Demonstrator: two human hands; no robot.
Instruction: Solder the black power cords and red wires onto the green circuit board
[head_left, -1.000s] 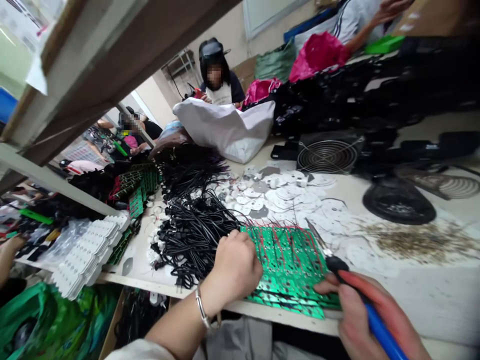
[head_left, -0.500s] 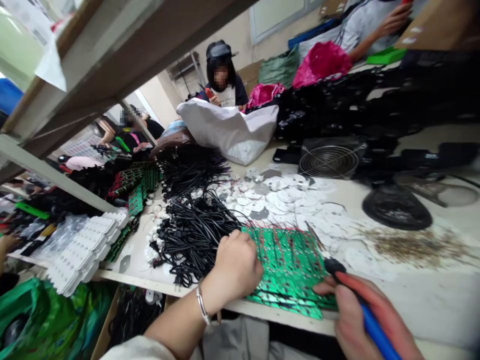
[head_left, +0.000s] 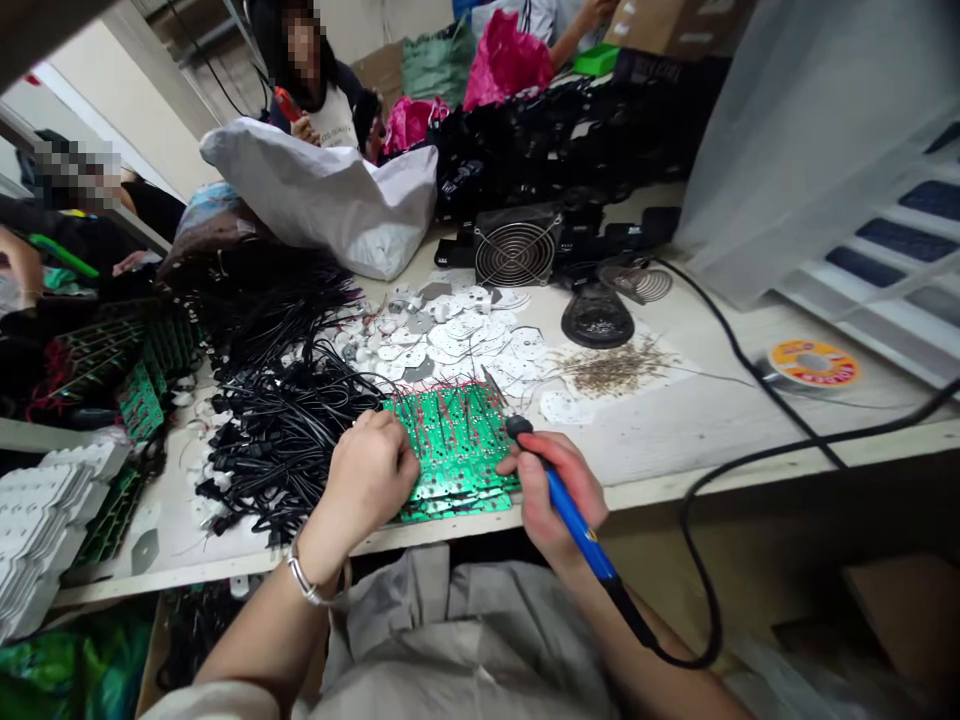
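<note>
A blue soldering iron point(head_left: 574, 505) is in my right hand point(head_left: 559, 490), its metal tip pointing up and left over the far right corner of a green circuit board panel point(head_left: 457, 440). Fingertips of that hand rest by the panel's right edge. Thin red wires point(head_left: 450, 400) run across the panel, and more boards seem to lie under its near edge. My left hand point(head_left: 375, 465) is closed at the panel's left edge; its curled fingers hide whatever they hold. Just beyond it lies a heap of black plug cables point(head_left: 292, 440).
White discs point(head_left: 457, 335) are scattered behind the panel. To the right are a fan point(head_left: 516, 252), a black holder point(head_left: 598, 318), a solder reel point(head_left: 814, 362) and the iron's black cord point(head_left: 701, 560). White strips point(head_left: 60, 520) are stacked left. A co-worker point(head_left: 330, 105) sits across.
My view has swung right and drawn back, bringing the solder reel, cord and a plastic drawer unit into sight. Both hands stay at the panel, the iron still in my right.
</note>
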